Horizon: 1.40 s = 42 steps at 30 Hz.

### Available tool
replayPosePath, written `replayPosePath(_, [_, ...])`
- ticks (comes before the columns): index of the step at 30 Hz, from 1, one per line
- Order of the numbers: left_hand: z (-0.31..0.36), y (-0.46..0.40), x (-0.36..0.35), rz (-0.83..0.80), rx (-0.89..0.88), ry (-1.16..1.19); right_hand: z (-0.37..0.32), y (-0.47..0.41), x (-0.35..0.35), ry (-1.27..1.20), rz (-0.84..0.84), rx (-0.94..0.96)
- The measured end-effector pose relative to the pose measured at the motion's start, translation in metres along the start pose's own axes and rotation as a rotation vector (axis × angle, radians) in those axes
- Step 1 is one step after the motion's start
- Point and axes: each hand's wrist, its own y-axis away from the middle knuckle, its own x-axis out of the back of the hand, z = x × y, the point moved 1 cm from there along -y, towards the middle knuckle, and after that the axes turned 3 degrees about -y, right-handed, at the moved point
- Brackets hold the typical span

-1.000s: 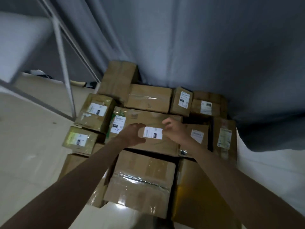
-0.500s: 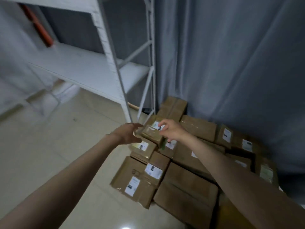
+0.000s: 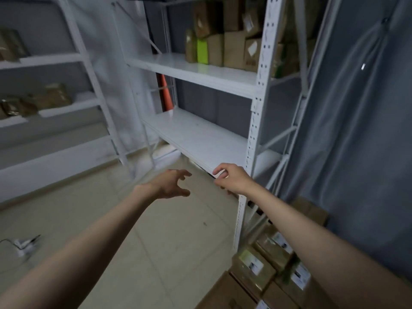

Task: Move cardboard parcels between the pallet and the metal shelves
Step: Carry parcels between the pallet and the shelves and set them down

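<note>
On upper shelf (image 3: 200, 71): brown parcels (image 3: 231, 47), 1 lime-green; lower shelf (image 3: 200, 134) bare.

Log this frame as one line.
left hand: open, empty | right hand: curled, empty, at lower shelf edge | parcels: stacked bottom right | upper shelf: holds boxes

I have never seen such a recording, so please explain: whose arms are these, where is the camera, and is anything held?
The camera sits on a person's head and looks forward and down, so the two bare arms are that person's own. The left hand is spread and holds nothing. The right hand hangs loosely curled at the edge of the lower shelf, also with nothing visible in it. Cardboard parcels stand on the upper shelf; more parcels lie stacked at bottom right.
</note>
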Motion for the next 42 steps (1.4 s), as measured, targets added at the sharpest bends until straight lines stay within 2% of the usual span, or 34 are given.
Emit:
replayPosePath(5, [-0.042,-0.066,0.053,0.064,-0.024,-0.021,-0.039,-0.087,0.003,0.048,0.003,0.064])
replayPosePath(9, [-0.067,-0.121,0.102,0.076,-0.047,-0.054,-0.072,-0.157,0.025,0.012,0.074,0.083])
replayPosePath(12, [-0.083,-0.16,0.139,0.146,-0.07,-0.042,-0.095,-0.201,0.035,0.005,0.127,0.12])
replayPosePath(25, [-0.155,-0.291,0.229,0.189,-0.166,-0.057,-0.164,-0.34,0.043,0.086,0.211,0.186])
replayPosePath(42, [-0.334,-0.499,0.363,0.269,-0.329,0.03,-0.271,-0.577,-0.012,0.071,0.494,0.188])
